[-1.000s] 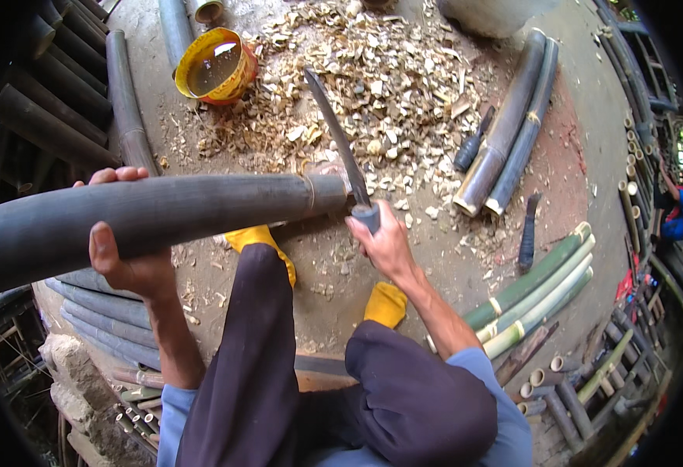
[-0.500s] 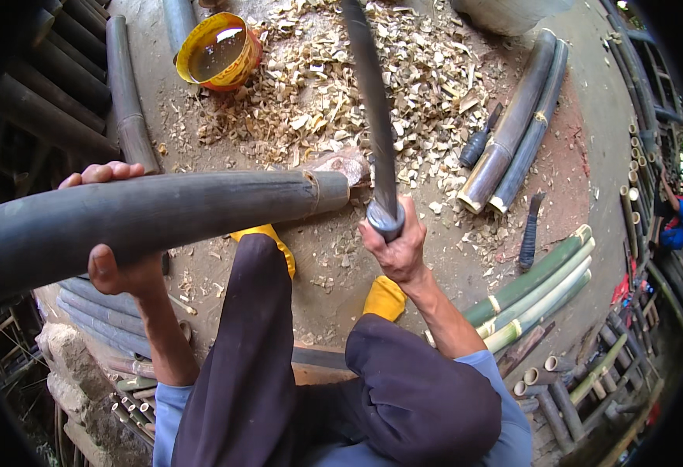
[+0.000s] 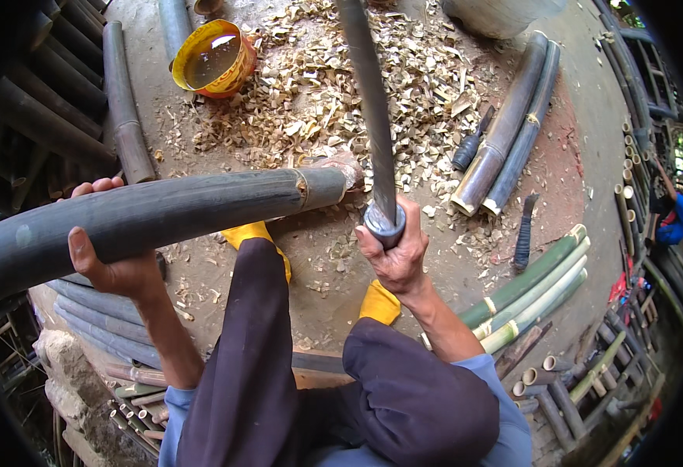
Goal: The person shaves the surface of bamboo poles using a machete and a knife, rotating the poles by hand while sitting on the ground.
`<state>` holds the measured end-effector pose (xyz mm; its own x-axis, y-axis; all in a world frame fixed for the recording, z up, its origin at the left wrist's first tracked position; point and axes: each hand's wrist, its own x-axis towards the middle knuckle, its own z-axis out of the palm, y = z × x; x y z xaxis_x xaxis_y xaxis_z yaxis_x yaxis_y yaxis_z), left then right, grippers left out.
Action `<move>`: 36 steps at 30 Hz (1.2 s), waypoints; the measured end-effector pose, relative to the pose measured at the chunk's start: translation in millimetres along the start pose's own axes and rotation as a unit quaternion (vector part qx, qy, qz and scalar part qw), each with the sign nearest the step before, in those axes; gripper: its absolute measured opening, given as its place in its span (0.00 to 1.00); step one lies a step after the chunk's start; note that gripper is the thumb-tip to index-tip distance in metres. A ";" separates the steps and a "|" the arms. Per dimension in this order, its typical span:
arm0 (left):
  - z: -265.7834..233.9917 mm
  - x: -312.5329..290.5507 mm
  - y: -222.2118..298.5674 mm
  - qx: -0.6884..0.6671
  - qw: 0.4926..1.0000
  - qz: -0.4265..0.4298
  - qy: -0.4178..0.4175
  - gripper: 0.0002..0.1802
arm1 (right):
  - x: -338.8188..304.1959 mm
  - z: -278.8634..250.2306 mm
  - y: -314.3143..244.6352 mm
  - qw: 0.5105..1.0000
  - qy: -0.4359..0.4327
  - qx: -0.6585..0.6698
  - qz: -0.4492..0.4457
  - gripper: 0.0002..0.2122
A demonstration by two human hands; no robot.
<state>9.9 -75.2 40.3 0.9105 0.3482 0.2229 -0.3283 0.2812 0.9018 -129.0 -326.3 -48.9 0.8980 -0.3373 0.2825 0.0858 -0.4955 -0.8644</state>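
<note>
A thick dark bamboo pole (image 3: 178, 214) slants in from the left edge, its cut end near the middle of the picture. My left hand (image 3: 119, 272) is wrapped round it, thumb on the near side and fingertips over the far side. Behind the pole's cut end a chopping block of wood (image 3: 340, 163) partly shows. My right hand (image 3: 398, 253) grips the handle of a machete (image 3: 372, 109), its long dark blade pointing up and away from me. The blade stands just right of the pole's end and is apart from it.
Pale wood chips (image 3: 310, 93) cover the ground ahead. A yellow bucket (image 3: 242, 71) of murky liquid stands far left. Two dark bamboo lengths (image 3: 505, 132), two dark-handled knives (image 3: 525, 233) and green bamboo pieces (image 3: 524, 292) lie to the right. My feet wear yellow boots (image 3: 379, 303).
My left hand has shifted slightly left, and the bamboo pole with it. The machete has tipped a little to the left. Both grips stay the same.
</note>
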 end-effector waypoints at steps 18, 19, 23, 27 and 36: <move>7.6 9.0 -10.0 -0.066 0.983 0.038 -0.169 0.40 | -15.5 0.7 103.5 0.953 -0.205 -0.022 0.223 0.16; 0.7 11.0 -5.9 -0.056 0.982 0.030 -0.175 0.40 | -11.0 1.0 78.9 0.941 -0.217 0.011 0.258 0.17; -22.5 12.8 0.3 -0.039 0.978 0.026 -0.202 0.42 | -17.2 2.5 39.8 0.982 -0.092 0.110 0.126 0.17; -11.5 12.2 -5.7 -0.102 0.974 -0.040 -0.198 0.39 | -29.6 2.2 84.0 0.957 -0.221 -0.001 0.186 0.16; -1.7 18.2 13.5 -0.072 0.990 0.035 -0.113 0.32 | -0.8 -1.4 19.2 0.986 -0.100 0.022 0.130 0.19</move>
<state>21.7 -63.5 55.9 0.9122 0.1667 0.3742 -0.4095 0.3931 0.8233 -128.7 -336.6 -65.1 0.9591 -0.2809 -0.0358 -0.1443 -0.3759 -0.9154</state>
